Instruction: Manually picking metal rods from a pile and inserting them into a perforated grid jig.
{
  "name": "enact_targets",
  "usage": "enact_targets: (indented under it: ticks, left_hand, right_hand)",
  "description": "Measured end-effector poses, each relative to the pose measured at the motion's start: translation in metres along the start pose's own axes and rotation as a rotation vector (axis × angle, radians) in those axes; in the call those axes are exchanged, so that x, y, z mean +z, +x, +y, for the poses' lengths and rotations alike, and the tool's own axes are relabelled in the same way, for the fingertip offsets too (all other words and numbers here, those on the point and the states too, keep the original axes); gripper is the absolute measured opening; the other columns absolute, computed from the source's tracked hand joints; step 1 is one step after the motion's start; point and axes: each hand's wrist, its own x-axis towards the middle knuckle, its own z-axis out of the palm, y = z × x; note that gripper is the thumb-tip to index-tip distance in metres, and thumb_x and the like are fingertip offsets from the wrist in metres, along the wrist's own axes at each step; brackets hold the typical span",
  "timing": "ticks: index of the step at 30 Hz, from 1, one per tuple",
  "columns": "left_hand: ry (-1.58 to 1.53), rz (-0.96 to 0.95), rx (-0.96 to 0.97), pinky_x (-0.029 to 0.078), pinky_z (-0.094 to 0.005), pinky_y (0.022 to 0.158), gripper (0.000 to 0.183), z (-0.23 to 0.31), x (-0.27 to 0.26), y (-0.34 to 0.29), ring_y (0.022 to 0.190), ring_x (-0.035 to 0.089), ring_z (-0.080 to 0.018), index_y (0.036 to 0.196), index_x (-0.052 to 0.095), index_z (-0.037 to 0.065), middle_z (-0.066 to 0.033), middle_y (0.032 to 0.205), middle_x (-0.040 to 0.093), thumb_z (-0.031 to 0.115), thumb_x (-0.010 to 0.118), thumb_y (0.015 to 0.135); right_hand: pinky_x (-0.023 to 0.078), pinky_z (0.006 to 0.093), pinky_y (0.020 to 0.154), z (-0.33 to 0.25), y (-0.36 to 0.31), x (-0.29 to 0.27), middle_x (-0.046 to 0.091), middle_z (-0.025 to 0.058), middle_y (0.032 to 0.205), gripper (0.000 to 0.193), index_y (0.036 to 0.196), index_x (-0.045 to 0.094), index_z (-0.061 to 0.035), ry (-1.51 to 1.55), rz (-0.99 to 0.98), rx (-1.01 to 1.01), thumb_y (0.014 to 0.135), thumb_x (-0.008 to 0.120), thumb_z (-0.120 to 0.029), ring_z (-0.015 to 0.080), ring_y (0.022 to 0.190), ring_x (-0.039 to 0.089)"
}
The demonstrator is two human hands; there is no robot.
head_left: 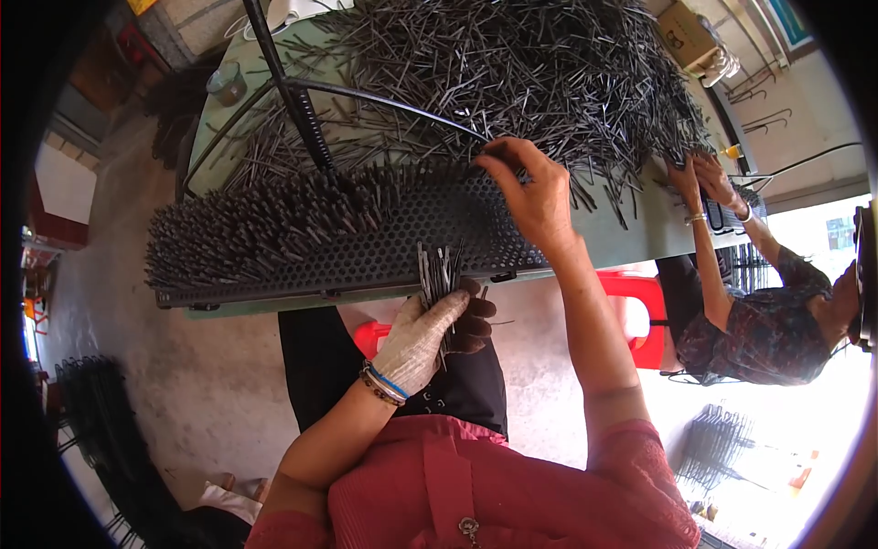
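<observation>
A black perforated plate lies along the near edge of the table. Its left part bristles with short dark rods standing upright in the holes, while bare holes show towards the right. My left hand, in a whitish glove with dark fingertips, is closed round a bundle of the same thin dark rods just in front of the plate. Over the plate's far edge, beside a curved black bar, my bare right hand has its fingers curled and thumb bent in; what it pinches, if anything, is hidden.
A large heap of loose dark rods covers the green table. A black post rises at the plate's left part. A cup stands far left. On the right, a co-worker's hands work by a red stool.
</observation>
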Motion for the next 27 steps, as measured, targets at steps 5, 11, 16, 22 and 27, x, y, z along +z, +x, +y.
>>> enact_targets:
  ticks: [5, 11, 16, 22, 27]
  left_hand:
    - [0.001, -0.001, -0.004, 0.057, -0.0291, 0.062, 0.026, -0.0001, 0.0008, -0.0003, 0.076, 0.069, -0.0193, 0.115, 0.056, 0.001, -0.0143, 0.096, 0.068, 0.019, 0.054, 0.096]
    - [-0.002, -0.011, -0.007, 0.057, -0.0292, 0.062, 0.026, -0.0003, 0.0005, 0.0011, 0.075, 0.069, -0.0193, 0.115, 0.056, 0.001, -0.0146, 0.096, 0.068, 0.019, 0.054, 0.096]
    - [0.004, -0.001, -0.006, 0.057, -0.0295, 0.062, 0.026, -0.0005, 0.0005, 0.0007, 0.075, 0.069, -0.0192, 0.115, 0.056, 0.0, -0.0146, 0.095, 0.068, 0.018, 0.055, 0.096]
    - [-0.008, -0.001, -0.005, 0.057, -0.0294, 0.062, 0.026, -0.0005, -0.0006, 0.0001, 0.075, 0.069, -0.0192, 0.116, 0.057, 0.001, -0.0145, 0.095, 0.068, 0.018, 0.055, 0.096]
    - [0.002, -0.015, 0.003, 0.057, -0.0292, 0.062, 0.027, -0.0021, -0.0009, 0.0013, 0.075, 0.068, -0.0195, 0.116, 0.056, 0.0, -0.0146, 0.095, 0.068, 0.018, 0.054, 0.096]
  right_hand:
    - [0.052, 0.0327, 0.067, 0.0002, 0.0007, -0.0048, 0.067, 0.0134, 0.084, 0.016, 0.095, 0.065, 0.0001, 0.12, -0.004, 0.136, 0.083, 0.07, -0.009, 0.0252, 0.073, 0.066]
    - [0.051, 0.0346, 0.066, 0.0012, 0.0049, -0.0045, 0.066, 0.0132, 0.084, 0.015, 0.094, 0.064, 0.0, 0.02, -0.047, -0.036, 0.082, 0.069, -0.008, 0.0285, 0.075, 0.065]
    - [0.05, 0.0379, 0.07, -0.0033, 0.0069, -0.0057, 0.065, 0.0141, 0.084, 0.014, 0.094, 0.063, 0.0, -0.036, -0.109, -0.084, 0.083, 0.068, -0.008, 0.033, 0.079, 0.063]
    - [0.05, 0.039, 0.07, -0.002, 0.0057, -0.005, 0.064, 0.014, 0.085, 0.014, 0.095, 0.063, -0.0001, -0.022, -0.129, -0.057, 0.084, 0.067, -0.008, 0.0337, 0.078, 0.062]
    - [0.05, 0.038, 0.069, 0.0011, 0.0044, -0.0009, 0.064, 0.0142, 0.086, 0.015, 0.096, 0.063, 0.0004, -0.08, -0.133, -0.124, 0.084, 0.067, -0.008, 0.0333, 0.078, 0.063]
